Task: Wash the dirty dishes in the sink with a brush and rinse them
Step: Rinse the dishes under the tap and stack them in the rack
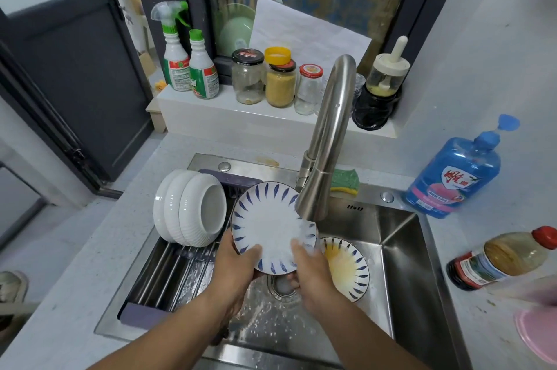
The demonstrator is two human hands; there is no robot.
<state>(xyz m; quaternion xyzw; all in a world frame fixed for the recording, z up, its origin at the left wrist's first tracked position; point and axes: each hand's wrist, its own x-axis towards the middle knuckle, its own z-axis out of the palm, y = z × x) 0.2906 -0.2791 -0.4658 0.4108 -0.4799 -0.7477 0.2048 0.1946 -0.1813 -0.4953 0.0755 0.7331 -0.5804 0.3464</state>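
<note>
A white plate with blue leaf marks (268, 222) is tilted up under the steel faucet (324, 140), and water runs onto its right side. My left hand (235, 264) grips its lower left rim, thumb on the face. My right hand (310, 267) holds the lower right rim, thumb on the wet face. A second blue-marked plate with a yellow stain (346, 268) leans in the steel sink (401, 264) to the right. The drain (283, 286) lies below my hands. No brush is in sight.
Three white bowls (190, 208) stand on edge on the roll-up rack (168, 276) at left. A green-yellow sponge (345, 179) lies behind the faucet. Blue detergent bottle (455, 170), brown sauce bottle (500, 258) and a pink item (536, 333) occupy the right counter. Jars (277, 80) and spray bottles (187, 53) line the sill.
</note>
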